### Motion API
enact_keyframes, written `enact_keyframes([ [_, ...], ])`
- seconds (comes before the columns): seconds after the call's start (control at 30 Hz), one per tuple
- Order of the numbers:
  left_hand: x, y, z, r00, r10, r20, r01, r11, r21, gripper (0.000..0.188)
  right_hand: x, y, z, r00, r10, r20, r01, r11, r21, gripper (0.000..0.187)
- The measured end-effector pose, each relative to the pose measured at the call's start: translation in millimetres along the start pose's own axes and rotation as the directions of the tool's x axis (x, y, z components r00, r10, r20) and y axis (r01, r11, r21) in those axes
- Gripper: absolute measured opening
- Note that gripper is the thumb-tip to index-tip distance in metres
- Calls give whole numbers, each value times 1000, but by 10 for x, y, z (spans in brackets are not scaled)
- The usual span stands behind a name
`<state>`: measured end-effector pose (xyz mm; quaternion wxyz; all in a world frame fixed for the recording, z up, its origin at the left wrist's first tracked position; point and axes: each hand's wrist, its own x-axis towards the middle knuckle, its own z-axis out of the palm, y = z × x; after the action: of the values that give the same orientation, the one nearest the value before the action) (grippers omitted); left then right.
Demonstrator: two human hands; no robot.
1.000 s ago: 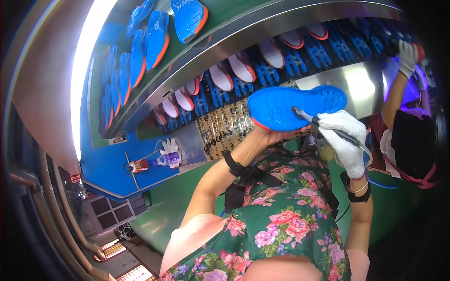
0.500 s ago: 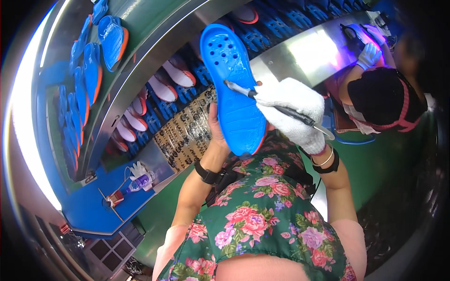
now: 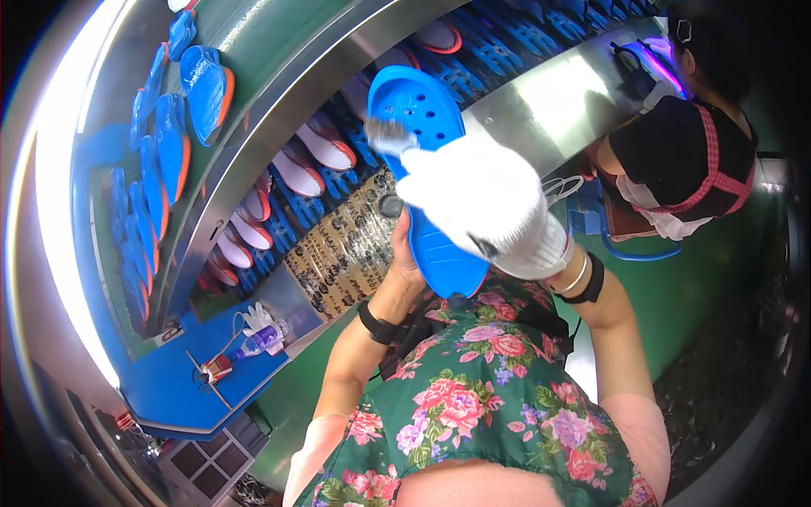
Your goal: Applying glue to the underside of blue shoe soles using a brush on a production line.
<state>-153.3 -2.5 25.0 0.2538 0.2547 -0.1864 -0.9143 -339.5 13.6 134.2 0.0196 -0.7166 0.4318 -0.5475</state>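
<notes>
A blue shoe sole (image 3: 446, 264) with round holes at its far end stands tilted in front of me. My left hand (image 3: 407, 252), bare, grips its lower left side, the fingers partly hidden behind it. A dark round piece (image 3: 390, 205) shows by the thumb; I cannot make out what it is. My right hand (image 3: 486, 198), in a white knit glove, is closed on a brush (image 3: 389, 135). The blurred bristles lie over the sole's left edge, beside the holes. The glove covers the sole's middle and most of the brush handle.
Wet-looking blue soles with orange edges (image 3: 205, 91) lie on a green belt at the left. White-topped shoe pieces (image 3: 326, 149) sit in blue holders beyond the metal rail. A bottle with purple liquid (image 3: 263, 338) stands on the blue table (image 3: 182, 390). A co-worker (image 3: 676, 165) sits at the right.
The brush has gone from the sole's middle to its far left edge, my gloved hand moving left across the sole. The sole sits slightly lower. The co-worker has shifted posture.
</notes>
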Motion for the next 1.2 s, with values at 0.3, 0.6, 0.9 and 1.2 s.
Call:
enact_keyframes([
  [0.3, 49, -1, -19, 996, 90, -17, -91, 995, -30, 94, -72, -23, -22, 996, 76, -40, -78, 996, -35, 27],
  [0.6, 247, 158, 166, 935, 333, -124, -337, 941, -14, 91, -164, 14, 44, 956, 257, -141, -225, 952, 206, 22],
  [0.9, 424, 360, 178, 947, 299, 121, -244, 908, -340, 105, -266, 124, 133, 948, 298, -107, -245, 905, 348, 26],
  [1.2, 453, 451, 283, 943, 266, 201, -157, 887, -435, 108, -301, 45, 88, 999, 42, -3, -41, 994, 100, 24],
])
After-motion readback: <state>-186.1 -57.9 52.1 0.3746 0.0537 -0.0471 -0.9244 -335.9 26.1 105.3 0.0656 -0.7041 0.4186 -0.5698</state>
